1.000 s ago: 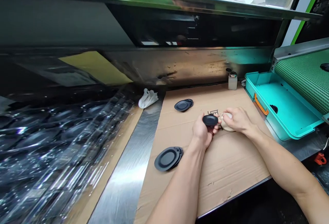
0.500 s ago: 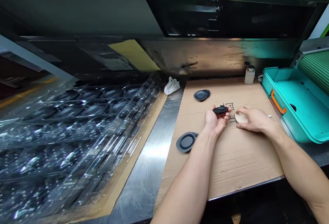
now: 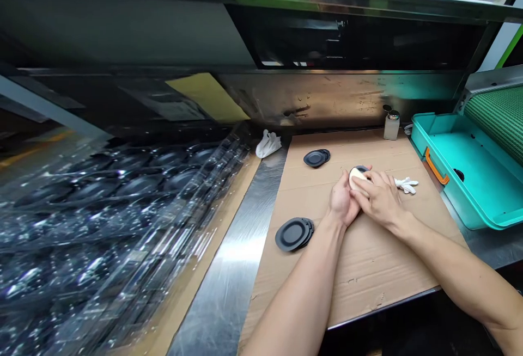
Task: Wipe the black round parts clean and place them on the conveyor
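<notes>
My left hand (image 3: 343, 199) is closed around a black oval plastic part (image 3: 360, 169), of which only the far edge shows. Over it, my right hand (image 3: 379, 195) grips a cream-coloured pad (image 3: 356, 177) and presses it against the part's face. The fingers of both hands overlap there, above the cardboard sheet (image 3: 355, 285). Two small stacks of similar black parts lie left of my hands: a far stack (image 3: 316, 158) and a near stack (image 3: 294, 234). A crumpled white cloth or glove (image 3: 406, 185) rests just beyond my right hand.
A teal bin (image 3: 486, 182) with an orange handle stands at the right, beside a green mesh belt (image 3: 498, 105). A small bottle (image 3: 391, 125) stands at the back. Clear plastic trays (image 3: 114, 225) holding black parts fill the left. White crumpled cloth (image 3: 268, 143) lies near them.
My right hand has moved left with the cream pad and brought it onto the black part in my left hand. The white cloth beneath it is uncovered. The view has tilted slightly up.
</notes>
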